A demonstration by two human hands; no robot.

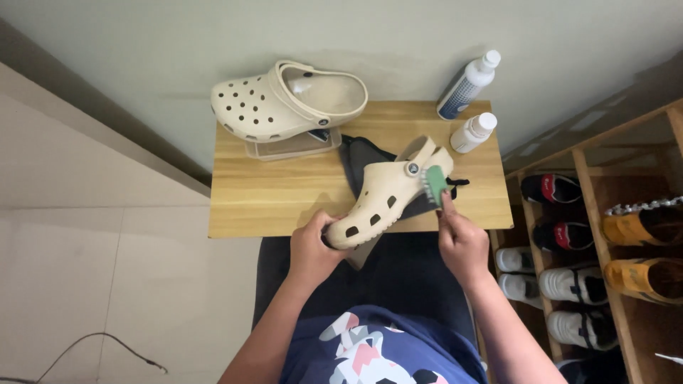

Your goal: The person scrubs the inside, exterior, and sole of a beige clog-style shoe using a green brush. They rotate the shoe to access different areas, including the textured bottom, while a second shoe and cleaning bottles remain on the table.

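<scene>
Head cam, looking down at a small wooden worktop against a pale wall.

Left hand is clamped round the toe end of a beige perforated clog, fingers curled over the front edge, holding it tilted at the worktop's near edge. Heel and strap point away toward the wall. The clog sits partly over a dark cloth spread on the wood.

Right hand pinches the handle of a small green brush. White bristles are pressed against the clog's side near the strap rivet. Fingers are closed tight on the handle, none spread.

Second beige clog lies further back on the left, resting on a clear plastic box, well apart from both hands.

Two bottles at the far right corner: a taller white-and-blue bottle leaning on the wall, and a shorter white bottle just beside it, lying near the held clog's heel.

Right of the worktop is a wooden shoe rack with dark, white and orange shoes on its shelves. Tiled floor on the left, with a thin cable across it. The person's dark-blue printed shirt fills the bottom of the view.
</scene>
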